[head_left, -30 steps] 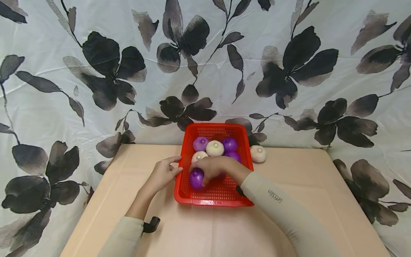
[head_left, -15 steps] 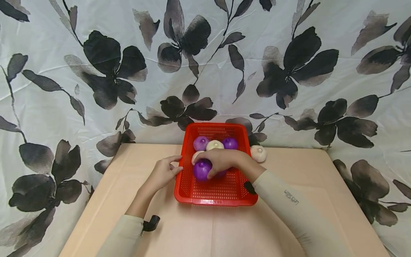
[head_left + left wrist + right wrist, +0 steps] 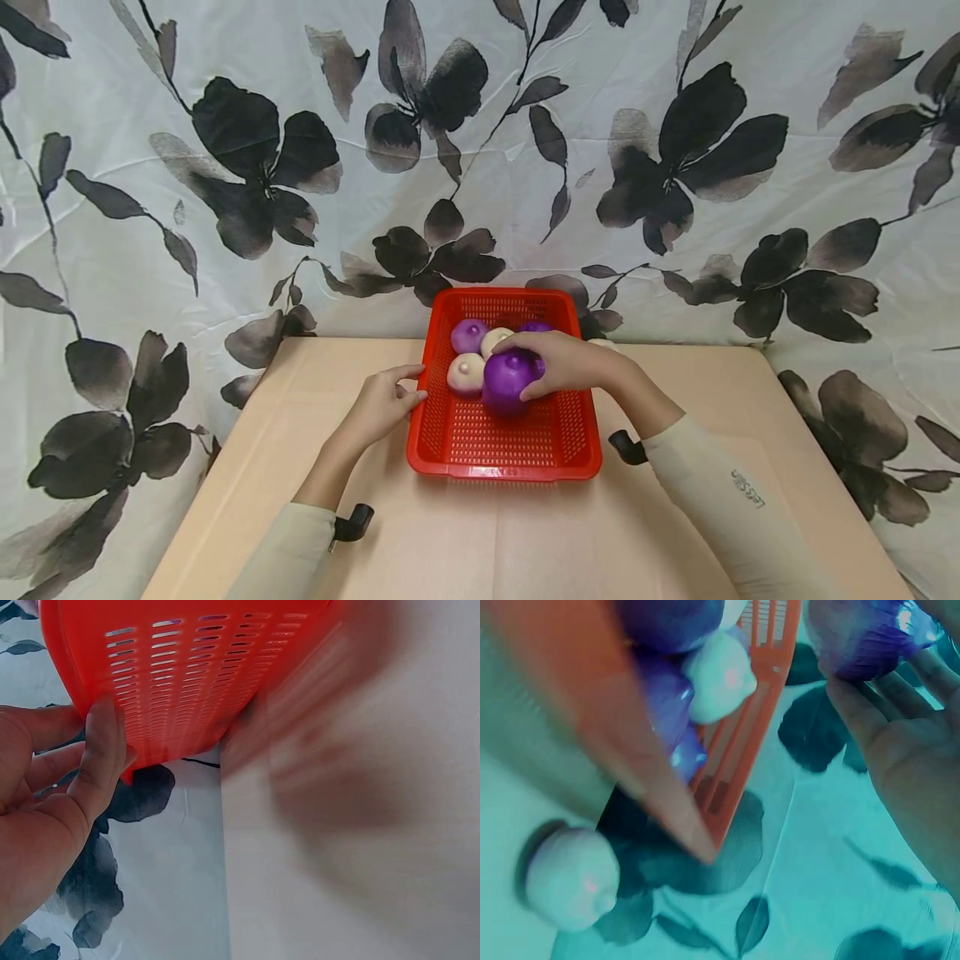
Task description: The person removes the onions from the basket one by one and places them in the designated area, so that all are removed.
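My right hand [image 3: 570, 360] grips a purple onion [image 3: 505, 385] above the red basket [image 3: 504, 472]. Other onions lie in the basket's far half: a pale purple one [image 3: 468, 335], a white one [image 3: 466, 374], and more partly behind my right hand. In the right wrist view the held onion [image 3: 866, 634] is at the top right, higher than the basket rim. My left hand [image 3: 381, 408] touches the basket's left side with fairly straight fingers. The left wrist view shows a fingertip [image 3: 105, 724] against the basket's perforated wall [image 3: 180, 682].
Outside the basket, on its right, a white onion [image 3: 574, 877] sits on the light tabletop [image 3: 450, 533]. A white sheet with dark flowers [image 3: 255, 167] hangs behind the table. Small black devices [image 3: 628, 447] are worn at both wrists.
My right hand has lifted the purple onion from the basket's left part and carried it to the right, toward the camera. The left hand and the basket have stayed in place.
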A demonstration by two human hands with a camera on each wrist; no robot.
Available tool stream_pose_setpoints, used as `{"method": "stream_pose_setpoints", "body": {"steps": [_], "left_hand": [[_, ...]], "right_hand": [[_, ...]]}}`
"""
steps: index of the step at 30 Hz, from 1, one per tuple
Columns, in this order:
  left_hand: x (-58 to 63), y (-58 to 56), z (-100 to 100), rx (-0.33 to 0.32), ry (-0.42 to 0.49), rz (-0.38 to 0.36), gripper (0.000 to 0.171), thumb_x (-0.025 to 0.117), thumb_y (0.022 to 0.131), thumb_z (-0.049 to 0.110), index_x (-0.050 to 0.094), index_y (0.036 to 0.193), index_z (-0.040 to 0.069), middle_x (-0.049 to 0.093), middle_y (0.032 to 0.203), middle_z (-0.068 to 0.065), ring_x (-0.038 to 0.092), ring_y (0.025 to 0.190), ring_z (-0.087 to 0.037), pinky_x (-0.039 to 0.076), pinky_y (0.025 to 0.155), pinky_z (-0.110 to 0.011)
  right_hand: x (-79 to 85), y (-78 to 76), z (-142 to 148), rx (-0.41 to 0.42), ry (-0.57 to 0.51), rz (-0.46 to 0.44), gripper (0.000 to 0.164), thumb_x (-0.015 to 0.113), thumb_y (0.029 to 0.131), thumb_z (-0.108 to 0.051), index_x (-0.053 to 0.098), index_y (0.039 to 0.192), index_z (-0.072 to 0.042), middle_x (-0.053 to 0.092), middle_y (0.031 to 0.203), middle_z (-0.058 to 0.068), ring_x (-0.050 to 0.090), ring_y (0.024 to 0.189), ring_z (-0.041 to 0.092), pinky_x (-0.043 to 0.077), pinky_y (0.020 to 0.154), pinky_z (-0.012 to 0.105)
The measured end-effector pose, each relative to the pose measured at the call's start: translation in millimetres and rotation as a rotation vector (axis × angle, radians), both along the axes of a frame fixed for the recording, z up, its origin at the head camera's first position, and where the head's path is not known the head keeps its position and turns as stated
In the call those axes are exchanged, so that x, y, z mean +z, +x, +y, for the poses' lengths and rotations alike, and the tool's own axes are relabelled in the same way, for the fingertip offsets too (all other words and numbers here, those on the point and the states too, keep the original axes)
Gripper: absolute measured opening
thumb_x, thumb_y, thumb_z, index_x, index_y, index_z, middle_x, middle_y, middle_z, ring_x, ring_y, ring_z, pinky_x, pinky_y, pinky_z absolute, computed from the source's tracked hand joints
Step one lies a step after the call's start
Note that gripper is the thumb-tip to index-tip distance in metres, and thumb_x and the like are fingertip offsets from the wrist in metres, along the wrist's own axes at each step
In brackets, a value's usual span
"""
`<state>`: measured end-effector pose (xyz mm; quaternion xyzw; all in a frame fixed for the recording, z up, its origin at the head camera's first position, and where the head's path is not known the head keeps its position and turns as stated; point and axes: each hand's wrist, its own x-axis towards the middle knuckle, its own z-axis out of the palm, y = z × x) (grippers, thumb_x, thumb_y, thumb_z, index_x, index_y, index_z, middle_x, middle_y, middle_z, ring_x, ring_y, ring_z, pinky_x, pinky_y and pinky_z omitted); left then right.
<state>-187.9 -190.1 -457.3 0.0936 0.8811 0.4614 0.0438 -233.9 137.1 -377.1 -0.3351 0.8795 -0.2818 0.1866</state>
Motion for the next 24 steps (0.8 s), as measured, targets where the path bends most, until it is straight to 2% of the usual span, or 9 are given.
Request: {"method": "stream_pose_setpoints", "body": {"steps": [9, 13, 17, 20, 24], "left_hand": [[0.5, 0.9, 1, 0.001, 0.003, 0.003, 0.050, 0.072, 0.094, 0.004, 0.058, 0.142, -0.003, 0.071, 0.122, -0.021, 0.068, 0.061, -0.015, 0.054, 0.056, -0.027], [0.4, 1.6, 1, 0.008, -0.002, 0.003, 0.050, 0.072, 0.094, 0.005, 0.058, 0.141, -0.002, 0.072, 0.117, -0.021, 0.068, 0.062, -0.017, 0.054, 0.056, -0.027], [0.0, 1.8, 1, 0.009, -0.009, 0.006, 0.049, 0.072, 0.094, 0.005, 0.058, 0.141, -0.002, 0.072, 0.114, -0.020, 0.069, 0.062, -0.020, 0.053, 0.056, -0.027], [0.0, 1.8, 1, 0.010, -0.010, 0.004, 0.049, 0.072, 0.095, 0.005, 0.058, 0.141, -0.002, 0.072, 0.113, -0.020, 0.068, 0.062, -0.019, 0.053, 0.055, -0.027], [0.9, 1.5, 1, 0.014, -0.020, -0.006, 0.050, 0.072, 0.095, 0.005, 0.058, 0.142, -0.001, 0.073, 0.110, -0.019, 0.067, 0.061, -0.015, 0.053, 0.055, -0.026]], "right_hand": [[-2.9, 8.0, 53, -0.138, -0.164, 0.026, 0.071, 0.088, 0.081, -0.026, 0.056, 0.144, -0.030, 0.057, 0.145, 0.004, 0.058, 0.128, 0.031, 0.054, 0.103, 0.055], [-6.0, 8.5, 77, -0.191, -0.221, 0.062, 0.073, 0.089, 0.081, -0.027, 0.055, 0.145, -0.027, 0.057, 0.145, 0.006, 0.057, 0.128, 0.032, 0.053, 0.102, 0.055], [-12.0, 6.6, 100, -0.243, -0.290, 0.075, 0.075, 0.088, 0.082, -0.020, 0.052, 0.148, -0.019, 0.052, 0.148, 0.011, 0.055, 0.132, 0.036, 0.049, 0.108, 0.058], [-17.3, 4.7, 115, -0.285, -0.317, 0.098, 0.075, 0.087, 0.083, -0.013, 0.051, 0.149, -0.012, 0.049, 0.151, 0.016, 0.053, 0.134, 0.041, 0.043, 0.112, 0.060], [-25.2, 2.2, 133, -0.362, -0.316, 0.130, 0.075, 0.085, 0.085, -0.011, 0.048, 0.150, -0.008, 0.047, 0.152, 0.020, 0.053, 0.133, 0.045, 0.042, 0.111, 0.062]]}}
